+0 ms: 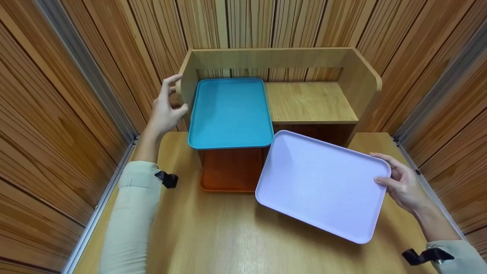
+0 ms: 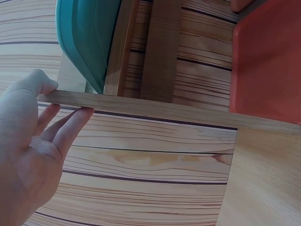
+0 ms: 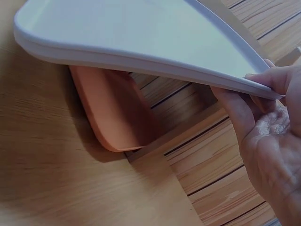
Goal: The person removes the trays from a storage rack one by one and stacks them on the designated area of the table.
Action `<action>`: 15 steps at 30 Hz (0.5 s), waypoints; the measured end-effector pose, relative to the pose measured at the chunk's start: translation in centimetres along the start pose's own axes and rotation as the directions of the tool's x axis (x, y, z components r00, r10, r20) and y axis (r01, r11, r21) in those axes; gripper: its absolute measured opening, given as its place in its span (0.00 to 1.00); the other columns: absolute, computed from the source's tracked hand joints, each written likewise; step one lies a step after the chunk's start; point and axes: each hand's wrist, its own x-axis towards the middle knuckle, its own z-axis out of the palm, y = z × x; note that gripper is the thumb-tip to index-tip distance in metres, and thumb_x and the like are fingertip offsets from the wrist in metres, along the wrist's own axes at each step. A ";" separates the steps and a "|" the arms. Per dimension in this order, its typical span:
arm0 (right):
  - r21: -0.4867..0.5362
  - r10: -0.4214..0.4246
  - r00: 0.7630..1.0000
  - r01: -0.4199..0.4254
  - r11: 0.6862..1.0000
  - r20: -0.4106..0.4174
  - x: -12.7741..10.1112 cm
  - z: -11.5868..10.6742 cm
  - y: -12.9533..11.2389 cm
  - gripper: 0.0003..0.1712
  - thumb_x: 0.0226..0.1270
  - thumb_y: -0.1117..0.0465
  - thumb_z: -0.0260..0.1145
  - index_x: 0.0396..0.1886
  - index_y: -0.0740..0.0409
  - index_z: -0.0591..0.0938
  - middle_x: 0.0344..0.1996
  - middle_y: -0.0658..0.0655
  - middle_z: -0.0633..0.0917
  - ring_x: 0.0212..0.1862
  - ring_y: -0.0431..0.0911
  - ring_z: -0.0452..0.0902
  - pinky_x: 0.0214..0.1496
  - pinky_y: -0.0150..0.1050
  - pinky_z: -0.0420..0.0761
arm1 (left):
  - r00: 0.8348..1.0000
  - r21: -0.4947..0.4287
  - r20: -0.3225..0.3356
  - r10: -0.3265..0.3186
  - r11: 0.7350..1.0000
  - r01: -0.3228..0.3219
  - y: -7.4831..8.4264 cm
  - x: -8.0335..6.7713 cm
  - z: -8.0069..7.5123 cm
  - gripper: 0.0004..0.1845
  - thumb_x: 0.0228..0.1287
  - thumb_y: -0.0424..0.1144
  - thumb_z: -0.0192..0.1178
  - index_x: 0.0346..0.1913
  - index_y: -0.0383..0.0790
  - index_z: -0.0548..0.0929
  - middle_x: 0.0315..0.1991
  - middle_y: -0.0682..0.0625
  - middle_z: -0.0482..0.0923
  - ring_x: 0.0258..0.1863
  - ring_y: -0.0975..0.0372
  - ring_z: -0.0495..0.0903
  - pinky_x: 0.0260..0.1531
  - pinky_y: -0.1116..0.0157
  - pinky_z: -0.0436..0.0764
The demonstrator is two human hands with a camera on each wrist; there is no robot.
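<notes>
My right hand (image 1: pixel 406 188) grips the right edge of a lavender tray (image 1: pixel 323 182), thumb on its upper face and fingers underneath. The tray is held tilted in front of the wooden shelf (image 1: pixel 312 101). At the shelf's left side, my left hand (image 1: pixel 166 108) pinches the upright side panel (image 2: pixel 160 109), with the thumb on one face and fingertips on the other in the left wrist view. Beside that panel, a blue tray (image 1: pixel 231 114) lies on the upper board, its front end jutting past the board's edge.
An orange tray (image 1: pixel 232 171) lies in the lower left compartment below the blue one. The tabletop (image 1: pixel 213 236) stretches out in front of the shelf. Wood-patterned walls (image 1: pixel 251 23) enclose the back and both sides.
</notes>
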 end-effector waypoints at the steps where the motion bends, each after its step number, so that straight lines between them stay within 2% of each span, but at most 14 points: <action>1: -0.001 0.002 1.000 -0.002 1.000 0.011 0.1 0.1 0.2 0.43 0.73 0.92 0.43 0.79 0.62 0.77 0.62 0.56 0.91 0.56 0.47 0.94 0.47 0.40 0.96 | 1.000 -0.001 0.000 -0.001 1.000 0.001 0.0 0.0 0.0 0.42 0.80 0.26 0.58 0.89 0.57 0.59 0.82 0.34 0.69 0.67 0.38 0.86 0.51 0.61 0.90; 5: 0.001 0.005 0.998 -0.005 1.000 0.064 0.4 0.4 1.0 0.44 0.73 0.92 0.43 0.80 0.61 0.76 0.63 0.56 0.91 0.58 0.47 0.94 0.49 0.40 0.95 | 1.000 -0.002 0.001 0.004 1.000 -0.004 0.0 0.0 0.0 0.42 0.80 0.25 0.58 0.89 0.56 0.59 0.83 0.33 0.67 0.71 0.37 0.83 0.61 0.40 0.90; 6: -0.001 0.012 0.998 -0.012 1.000 0.063 0.5 0.6 1.2 0.43 0.74 0.91 0.43 0.81 0.61 0.76 0.63 0.55 0.91 0.58 0.47 0.94 0.50 0.41 0.95 | 1.000 -0.001 0.001 0.005 1.000 -0.005 0.0 0.0 0.0 0.42 0.80 0.25 0.58 0.88 0.56 0.59 0.83 0.33 0.67 0.71 0.37 0.83 0.61 0.39 0.90; 8: -0.004 0.022 0.998 -0.022 1.000 0.066 0.7 0.9 1.5 0.43 0.74 0.91 0.44 0.80 0.60 0.77 0.63 0.55 0.91 0.58 0.46 0.94 0.50 0.41 0.95 | 1.000 0.006 0.001 0.006 1.000 -0.006 0.0 0.1 0.0 0.42 0.80 0.25 0.58 0.88 0.56 0.59 0.83 0.33 0.67 0.71 0.38 0.82 0.60 0.43 0.91; 10: 0.005 0.031 0.997 -0.031 1.000 0.078 1.0 1.1 1.8 0.43 0.75 0.91 0.44 0.80 0.59 0.77 0.64 0.55 0.91 0.58 0.46 0.94 0.50 0.41 0.95 | 1.000 0.006 0.000 0.002 1.000 -0.002 0.0 0.1 0.0 0.42 0.80 0.25 0.58 0.88 0.56 0.60 0.83 0.34 0.68 0.68 0.39 0.84 0.54 0.54 0.91; 13: 0.012 0.040 0.994 -0.042 0.999 0.100 1.4 1.5 2.3 0.43 0.75 0.90 0.44 0.80 0.58 0.77 0.65 0.54 0.91 0.59 0.46 0.94 0.51 0.40 0.95 | 1.000 0.006 -0.006 -0.001 1.000 0.001 0.0 0.1 0.0 0.42 0.79 0.25 0.58 0.88 0.56 0.60 0.82 0.34 0.69 0.64 0.40 0.86 0.45 0.69 0.86; 15: 0.014 0.040 0.993 -0.041 0.999 0.113 1.7 1.7 2.5 0.44 0.74 0.91 0.44 0.80 0.57 0.77 0.66 0.53 0.91 0.60 0.45 0.94 0.51 0.40 0.96 | 1.000 0.002 -0.007 -0.002 1.000 0.002 0.0 0.1 0.1 0.42 0.80 0.25 0.58 0.88 0.56 0.60 0.83 0.34 0.69 0.62 0.41 0.86 0.43 0.73 0.84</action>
